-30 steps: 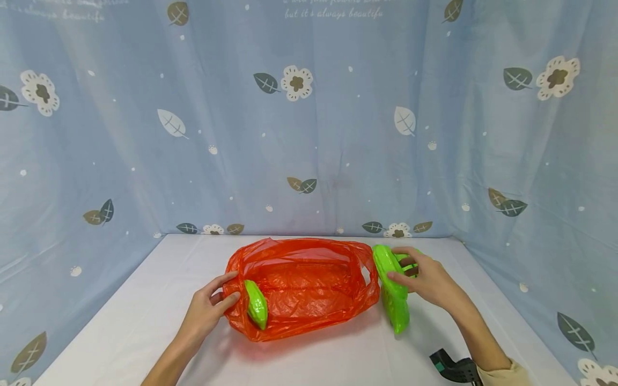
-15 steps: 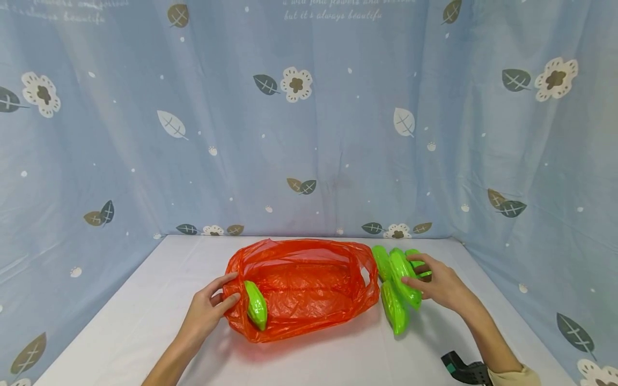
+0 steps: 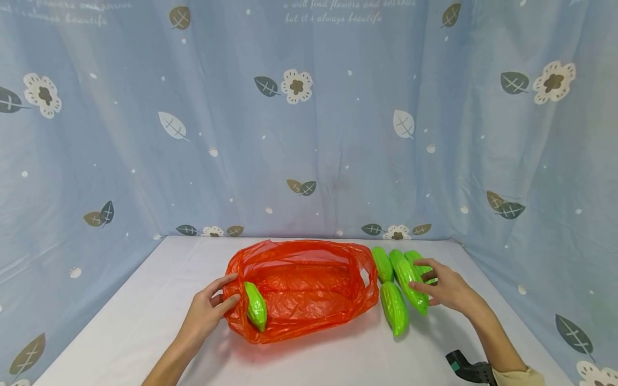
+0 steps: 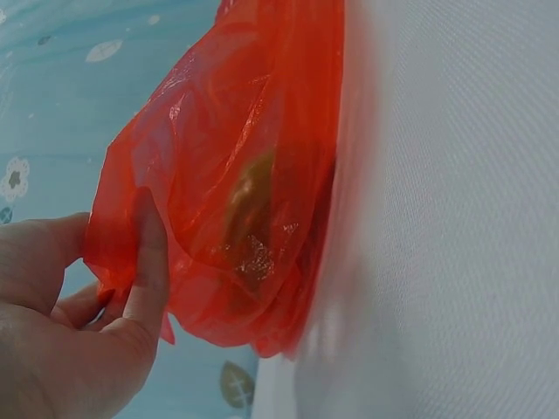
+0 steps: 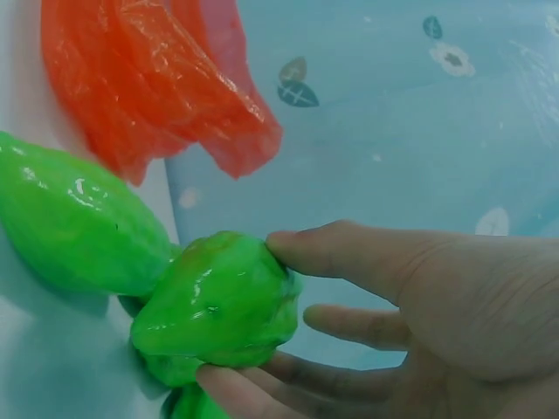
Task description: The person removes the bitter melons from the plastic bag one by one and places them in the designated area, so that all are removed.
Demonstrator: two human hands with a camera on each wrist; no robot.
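Observation:
A red plastic bag (image 3: 309, 305) lies with its mouth spread open, one green bitter melon (image 3: 256, 306) inside at its left end. My left hand (image 3: 207, 308) pinches the bag's left edge between thumb and fingers; in the left wrist view the melon shows dimly through the film. Right of the bag, my right hand (image 3: 446, 287) holds a long bumpy bitter melon (image 3: 407, 281), thumb on one side and fingers on the other, as the right wrist view shows. Its pointed end (image 5: 214, 305) faces that camera. Another bitter melon (image 3: 394, 309) lies close to its left.
Two more bitter melons lie at the back, one beside the bag (image 3: 382, 264) and one partly hidden behind the right hand (image 3: 416, 257). A white cloth (image 3: 309, 364) covers the table. A blue patterned curtain (image 3: 309, 134) encloses the back and sides.
My right hand has moved right and toward me with its bitter melon, away from the ones beside the bag, which now show more fully. The left hand stays on the bag.

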